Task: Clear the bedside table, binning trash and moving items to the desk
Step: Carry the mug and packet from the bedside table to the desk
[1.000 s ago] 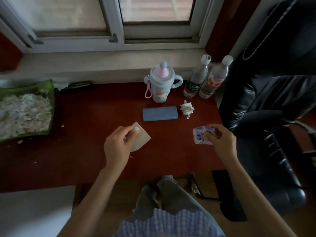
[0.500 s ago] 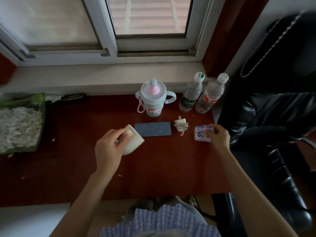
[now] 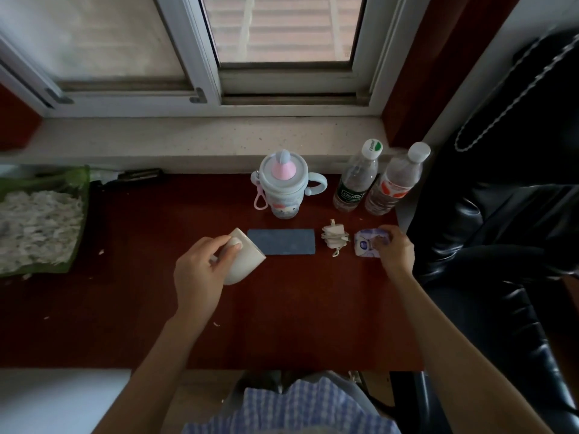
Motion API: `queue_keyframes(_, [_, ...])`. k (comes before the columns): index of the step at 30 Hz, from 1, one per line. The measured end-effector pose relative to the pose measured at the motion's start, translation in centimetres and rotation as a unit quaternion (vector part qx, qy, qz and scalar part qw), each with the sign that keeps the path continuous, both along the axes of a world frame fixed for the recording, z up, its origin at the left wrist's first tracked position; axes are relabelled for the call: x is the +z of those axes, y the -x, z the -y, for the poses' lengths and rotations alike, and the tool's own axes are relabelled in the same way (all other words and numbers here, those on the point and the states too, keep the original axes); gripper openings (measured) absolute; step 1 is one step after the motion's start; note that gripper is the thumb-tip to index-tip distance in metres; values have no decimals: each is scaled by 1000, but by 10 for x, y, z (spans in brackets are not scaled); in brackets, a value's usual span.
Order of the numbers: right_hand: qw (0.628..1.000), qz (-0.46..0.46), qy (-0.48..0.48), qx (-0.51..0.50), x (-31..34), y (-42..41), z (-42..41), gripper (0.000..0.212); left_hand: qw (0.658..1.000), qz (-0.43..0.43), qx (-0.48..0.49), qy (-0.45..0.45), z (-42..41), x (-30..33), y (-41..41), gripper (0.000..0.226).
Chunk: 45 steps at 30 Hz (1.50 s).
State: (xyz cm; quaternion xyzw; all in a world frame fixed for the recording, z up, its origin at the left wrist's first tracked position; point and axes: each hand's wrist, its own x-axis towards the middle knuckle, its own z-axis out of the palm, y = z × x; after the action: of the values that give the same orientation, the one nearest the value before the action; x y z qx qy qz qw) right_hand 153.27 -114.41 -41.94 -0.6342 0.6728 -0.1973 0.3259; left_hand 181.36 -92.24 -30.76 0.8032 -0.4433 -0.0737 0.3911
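Cream mug (image 3: 242, 261) tilted in left hand (image 3: 200, 274), thumb on its wall. Purple-white packet (image 3: 368, 244) on desk (image 3: 297, 314) under right hand (image 3: 394, 249) fingertips. Between the grips: blue case (image 3: 282, 241), white charger (image 3: 334, 239), flat.

Green-labelled bottle (image 3: 355, 183) reads roughly "C'estbon", other labels too blurred to read

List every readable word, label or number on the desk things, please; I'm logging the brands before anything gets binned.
"C'estbon": dark green label of the left bottle; the same name seems printed on its cap, too small to be sure.
Right bottle, red-and-white label: print blurred, unreadable.
Tissue packet under the right hand: round logo, wording unreadable.
Child's cup: cartoon picture only, no text legible.
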Motion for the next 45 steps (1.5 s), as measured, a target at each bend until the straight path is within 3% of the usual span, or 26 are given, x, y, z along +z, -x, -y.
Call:
queue_keyframes(9, [992, -49, 99, 67, 7, -2, -8, 36, 999, -7, 39, 4, -15, -1, 1, 21])
queue_keyframes(13, [973, -26, 186, 132, 12, -18, -29, 29, 998, -2, 65, 3, -24, -2, -1, 21])
queue_keyframes(18, [945, -25, 231, 231, 12, -45, -69, 36, 995, -3, 103, 3, -35, -2, -7, 18])
queue_keyframes(25, [914, -46, 199, 351, -3, -95, -140, 43, 994, -35, 101, -6, -46, -14, -43, 27])
queue_keyframes(29, [893, -128, 149, 405, -16, -123, -174, 60, 997, -29, 68, -22, -45, -22, -70, 22])
queue_keyframes(35, [902, -221, 76, 363, -25, -158, -198, 71, 999, -24, -8, -46, -39, -32, -114, 20])
queue_keyframes(45, [923, -214, 14, 319, -23, -168, -202, 73, 992, -11, -109, -60, 21, -38, -159, 18])
